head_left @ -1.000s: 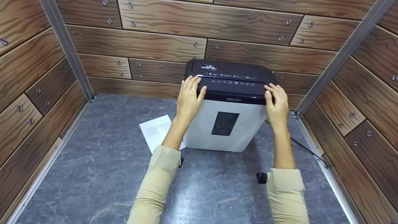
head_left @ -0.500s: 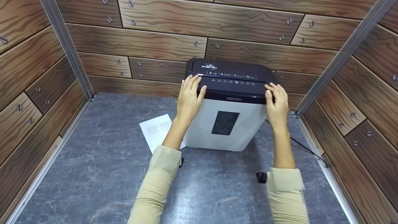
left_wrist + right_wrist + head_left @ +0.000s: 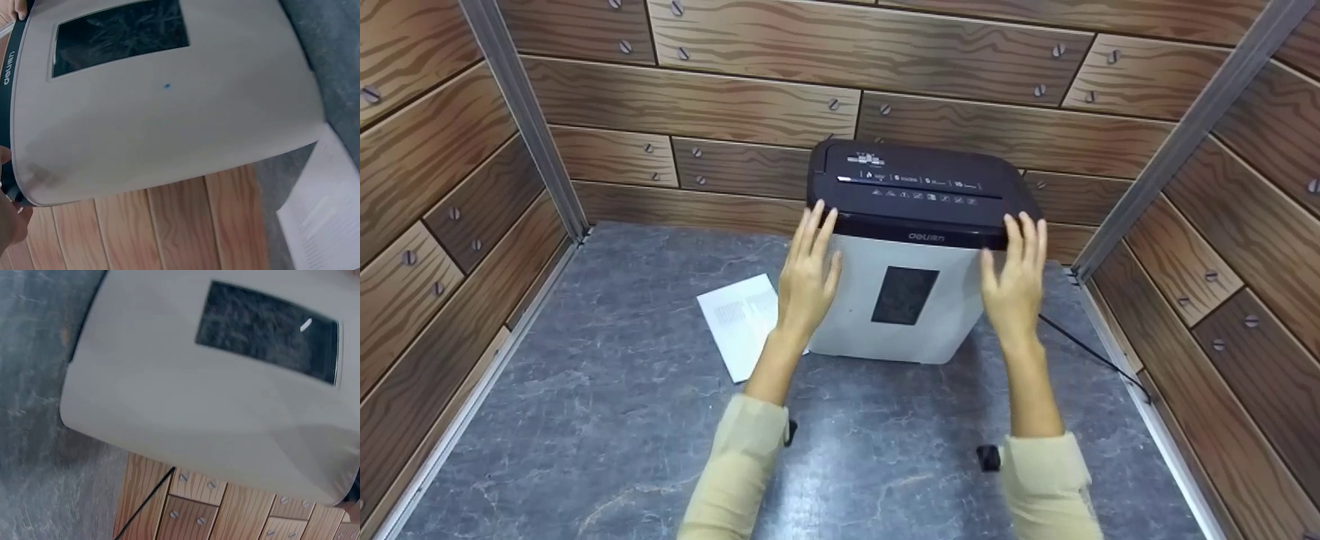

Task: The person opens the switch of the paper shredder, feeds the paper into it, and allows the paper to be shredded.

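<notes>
A paper shredder (image 3: 937,322) stands upright near the back wall, with a black lid (image 3: 915,165), a pale grey body and a dark front window (image 3: 905,295). Shredded scraps show behind that window in both wrist views. My left hand (image 3: 804,289), fingers straight, is at the shredder's front left corner, fingertips right at the lid's edge. At the front right corner is my right hand (image 3: 1012,289), its fingers stretched upward over the lid's side. Neither hand grips anything. The left wrist view catches only part of the left hand (image 3: 10,222) at its edge.
White printed paper (image 3: 735,319) lies on the grey marbled floor (image 3: 607,345), left of the shredder and partly behind my left arm. A black cord (image 3: 1091,349) runs from behind the right arm toward the right wall. Wood-patterned walls (image 3: 697,97) enclose three sides.
Both hands have drawn back toward me from the lid's top to its front corners, and their fingers have straightened. The shredder and paper stay in place.
</notes>
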Motion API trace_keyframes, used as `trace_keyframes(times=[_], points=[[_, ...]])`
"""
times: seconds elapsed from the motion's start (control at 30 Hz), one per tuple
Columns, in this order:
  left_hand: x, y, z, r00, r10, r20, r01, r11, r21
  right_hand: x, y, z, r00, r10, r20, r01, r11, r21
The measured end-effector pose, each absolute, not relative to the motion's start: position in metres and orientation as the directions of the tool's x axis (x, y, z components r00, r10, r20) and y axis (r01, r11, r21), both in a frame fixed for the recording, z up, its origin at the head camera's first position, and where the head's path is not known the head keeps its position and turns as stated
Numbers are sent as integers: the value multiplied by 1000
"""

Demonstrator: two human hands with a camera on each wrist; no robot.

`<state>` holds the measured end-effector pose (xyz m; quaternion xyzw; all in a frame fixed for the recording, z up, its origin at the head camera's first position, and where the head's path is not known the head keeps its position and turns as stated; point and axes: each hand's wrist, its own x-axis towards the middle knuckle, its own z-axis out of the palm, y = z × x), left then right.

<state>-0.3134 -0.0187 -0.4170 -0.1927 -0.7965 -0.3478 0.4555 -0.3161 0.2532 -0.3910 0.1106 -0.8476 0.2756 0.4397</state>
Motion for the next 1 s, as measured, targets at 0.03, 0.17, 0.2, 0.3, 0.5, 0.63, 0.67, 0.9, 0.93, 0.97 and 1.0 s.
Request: trace_keyframes(times=[0.03, 0.17, 0.2, 0.3, 0.5, 0.63, 0.67, 0.9, 0.93, 0.97, 1.0], points=[[-311, -18, -425, -507, -35, 861, 628, 669, 397, -311, 251, -394, -593, 58, 803, -429, 822, -376], [-303, -17, -468, -588, -126, 799, 547, 665, 508, -292, 236, -410, -558, 78, 826, -506, 757, -413], [-300, -18, -480, -637, -142, 758, 494, 679, 543, -288, 231, -416, -545, 66, 836, -545, 730, -413], [-293, -25, -515, -814, -159, 559, 275, 743, 611, -277, 211, -443, -535, -33, 845, -669, 626, -399], [-283, -39, -564, -986, -146, 81, -86, 860, 502, -263, 171, -504, -602, -379, 702, -775, 488, -401], [-278, -47, -576, -987, -153, -55, -162, 886, 435, -257, 151, -530, -661, -510, 551, -748, 507, -429], [-276, -48, -577, -986, -151, -72, -168, 888, 429, -257, 148, -534, -674, -525, 520, -737, 518, -434], [-256, -44, -560, -971, -137, -195, -204, 902, 380, -260, 128, -554, -741, -545, 392, -671, 571, -474], [-252, -42, -557, -969, -136, -205, -207, 902, 379, -260, 126, -557, -750, -546, 373, -660, 581, -476], [-247, -39, -554, -968, -129, -214, -203, 906, 372, -261, 123, -560, -756, -549, 357, -653, 591, -474], [-242, -35, -553, -970, -123, -211, -195, 909, 368, -261, 120, -564, -763, -550, 339, -644, 603, -471]])
